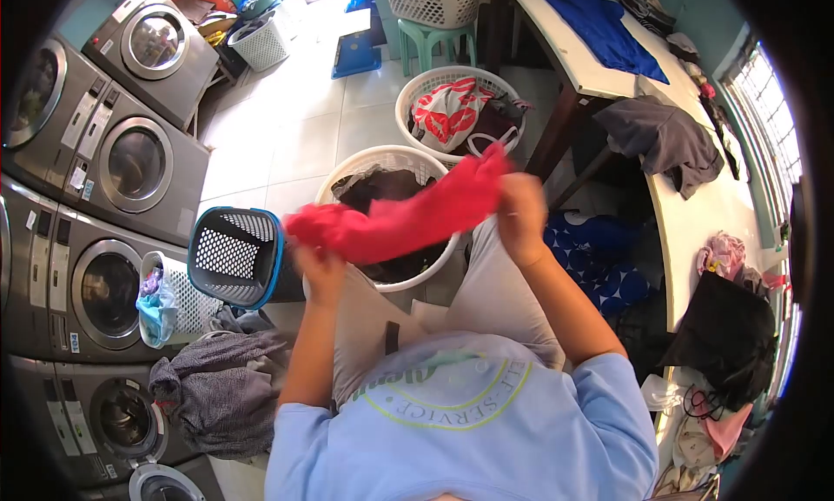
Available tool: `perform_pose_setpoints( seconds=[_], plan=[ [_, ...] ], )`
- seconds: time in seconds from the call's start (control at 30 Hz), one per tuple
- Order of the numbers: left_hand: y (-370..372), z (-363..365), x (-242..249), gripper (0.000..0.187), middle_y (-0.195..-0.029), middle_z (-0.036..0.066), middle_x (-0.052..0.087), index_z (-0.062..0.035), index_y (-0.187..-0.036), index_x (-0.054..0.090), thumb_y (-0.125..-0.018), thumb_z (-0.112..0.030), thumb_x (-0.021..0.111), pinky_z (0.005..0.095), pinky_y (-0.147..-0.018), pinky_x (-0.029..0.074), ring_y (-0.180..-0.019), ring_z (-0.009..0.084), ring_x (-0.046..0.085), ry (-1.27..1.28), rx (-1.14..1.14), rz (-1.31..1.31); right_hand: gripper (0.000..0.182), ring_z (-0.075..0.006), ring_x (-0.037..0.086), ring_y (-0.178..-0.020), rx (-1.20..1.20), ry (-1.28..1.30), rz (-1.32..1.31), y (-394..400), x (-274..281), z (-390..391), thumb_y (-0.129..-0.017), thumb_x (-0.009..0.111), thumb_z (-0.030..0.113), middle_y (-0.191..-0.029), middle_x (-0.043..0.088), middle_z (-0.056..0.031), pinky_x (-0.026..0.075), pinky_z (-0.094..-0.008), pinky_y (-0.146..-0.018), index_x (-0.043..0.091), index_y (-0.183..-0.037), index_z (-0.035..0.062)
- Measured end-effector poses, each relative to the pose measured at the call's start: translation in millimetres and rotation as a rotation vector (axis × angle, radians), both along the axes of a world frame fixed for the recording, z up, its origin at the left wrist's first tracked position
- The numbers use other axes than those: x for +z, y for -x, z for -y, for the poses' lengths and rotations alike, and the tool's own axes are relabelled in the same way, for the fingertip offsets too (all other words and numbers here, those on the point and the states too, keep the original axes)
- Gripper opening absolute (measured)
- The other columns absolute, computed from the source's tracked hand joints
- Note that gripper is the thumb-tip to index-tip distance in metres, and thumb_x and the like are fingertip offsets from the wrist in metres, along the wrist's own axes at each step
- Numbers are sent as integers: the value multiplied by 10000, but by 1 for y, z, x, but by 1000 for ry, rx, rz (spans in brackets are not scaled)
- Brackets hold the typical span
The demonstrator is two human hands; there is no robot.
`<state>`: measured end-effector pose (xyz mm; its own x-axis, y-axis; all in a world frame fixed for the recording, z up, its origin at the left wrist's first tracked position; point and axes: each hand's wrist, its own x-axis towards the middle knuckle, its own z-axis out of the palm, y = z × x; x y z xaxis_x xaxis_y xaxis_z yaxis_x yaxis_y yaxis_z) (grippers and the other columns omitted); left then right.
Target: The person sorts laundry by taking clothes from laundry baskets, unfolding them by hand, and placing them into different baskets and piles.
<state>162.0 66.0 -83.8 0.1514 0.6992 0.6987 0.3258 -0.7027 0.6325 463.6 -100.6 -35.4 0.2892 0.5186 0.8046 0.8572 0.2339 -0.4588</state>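
A red piece of clothing is stretched between my two hands, bunched at both ends and blurred by motion. My left hand is closed on its left end. At the other end, raised a little higher, my right hand grips the cloth. Right below the garment stands a white laundry basket with dark clothes in it. Just behind it, a second white basket holds a red-and-white patterned cloth and darker pieces.
Stacked front-load machines line the left side; one low door hangs open. Near my left hand is a dark basket with a blue rim. A long white table on the right carries a grey garment and a black bag-like item.
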Motion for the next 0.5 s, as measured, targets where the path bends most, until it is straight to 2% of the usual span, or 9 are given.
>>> perform_pose_setpoints(
  seconds=[0.03,0.07,0.13,0.2,0.27,0.37,0.43,0.47,0.5],
  plan=[
    [9,-13,-33,166,-926,77,632,-14,-936,575,-913,-177,602,259,-704,450,-829,145,579,177,-36,-342,296,-276,606,-890,154,305,213,-2,-14,-1,-775,596,-55,-964,636,-109,490,-340,-786,626,-1050,49],
    [14,-28,-42,168,-889,55,630,-21,-931,568,-917,-185,600,249,-655,437,-782,137,571,626,-170,-539,216,-189,621,-883,267,737,-79,-16,-42,3,-802,609,-17,-951,658,-81,484,-306,-791,645,-1007,40],
    [29,-39,-42,213,-801,45,625,-15,-853,560,-913,-213,610,275,-660,473,-659,127,542,594,-63,3,113,-144,613,-880,154,558,-627,-45,-47,9,-844,613,32,-952,658,-59,470,-280,-815,658,-948,42],
    [31,-39,-17,158,-818,45,636,-65,-848,560,-909,-196,625,219,-650,476,-696,80,570,877,-173,526,131,-141,604,-874,391,295,-1051,-65,-19,18,-914,567,67,-960,636,4,473,-256,-827,618,-1034,65],
    [35,-35,8,111,-851,48,638,-69,-910,545,-894,-129,637,220,-668,483,-724,91,585,895,-330,471,243,-129,592,-957,784,291,-1206,-80,4,23,-919,573,81,-1049,625,-2,465,-267,-880,561,-1162,82],
    [23,-28,41,184,-941,50,626,-88,-1008,509,-876,-41,628,225,-675,481,-753,103,583,979,-543,677,301,-173,578,-1049,727,-159,-1482,-59,28,9,-980,482,213,-1173,596,-39,457,-313,-934,507,-1249,80],
    [13,-27,36,240,-1004,52,604,-104,-1050,486,-871,-11,616,231,-689,486,-780,108,582,991,-578,703,375,-196,541,-1119,770,-128,-1612,-36,14,-6,-996,406,296,-1251,550,-63,419,-344,-984,457,-1305,90],
    [8,-25,34,300,-1068,54,582,-121,-1092,464,-866,19,604,236,-703,491,-807,114,581,1004,-608,731,494,-220,469,-1209,676,-158,-1511,-46,-76,-64,-988,286,419,-1333,482,-91,342,-378,-1048,402,-1360,115],
    [4,-20,32,363,-1165,58,530,-143,-1123,449,-850,39,603,247,-721,502,-843,131,579,995,-599,434,618,-243,396,-1299,573,-184,-1413,-54,-160,-119,-981,167,541,-1414,414,-120,264,-411,-1113,347,-1415,141]
  ],
)
